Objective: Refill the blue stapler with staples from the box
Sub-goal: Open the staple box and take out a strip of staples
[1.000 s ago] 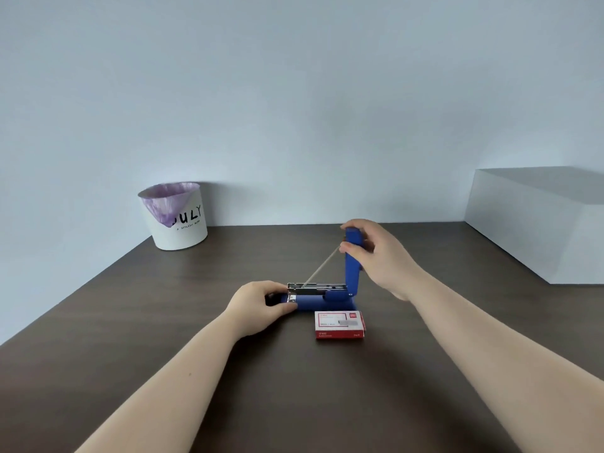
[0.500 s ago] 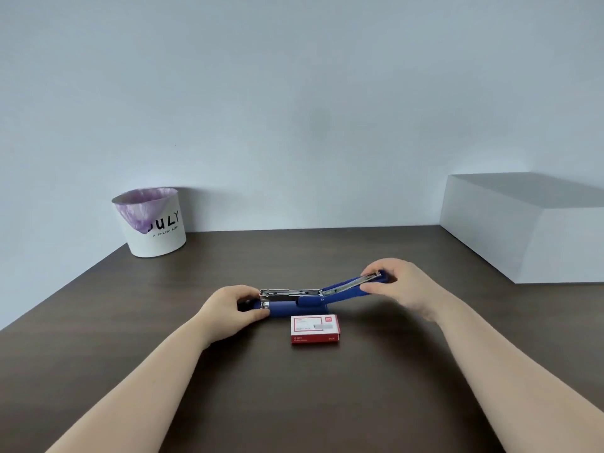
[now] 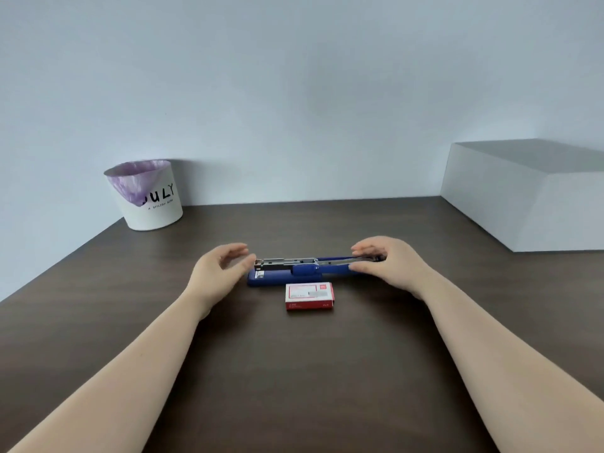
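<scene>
**Stapler laid flat and open, box not yet touched**

Pale wall behind, a dark wood worktop (image 3: 294, 371) in front; the head camera is the only view. On the worktop, the blue stapler (image 3: 287, 276) lies swung fully open, its base and metal staple channel to the left, its top arm folded out flat to the right. Just in front of it sits the red-and-white staple box (image 3: 310, 295), lid shut as far as I can tell. A white bin (image 3: 147, 199) with a purple liner stands far left by the wall, a grey block (image 3: 529, 197) far right.

The left hand (image 3: 217, 276) hovers at the channel's front end, fingers spread, gripping nothing. The right hand (image 3: 389, 263) lies over the far end of the top arm, fingers loosely curled; whether it grips or merely rests there, I cannot tell.

Risks, as I judge them: if the right hand lets go, the arm could spring back up. The box is small and light, so opening it one-handed may skid it or spill strips. A strip dropped crooked into the channel would jam once the arm closes.
</scene>
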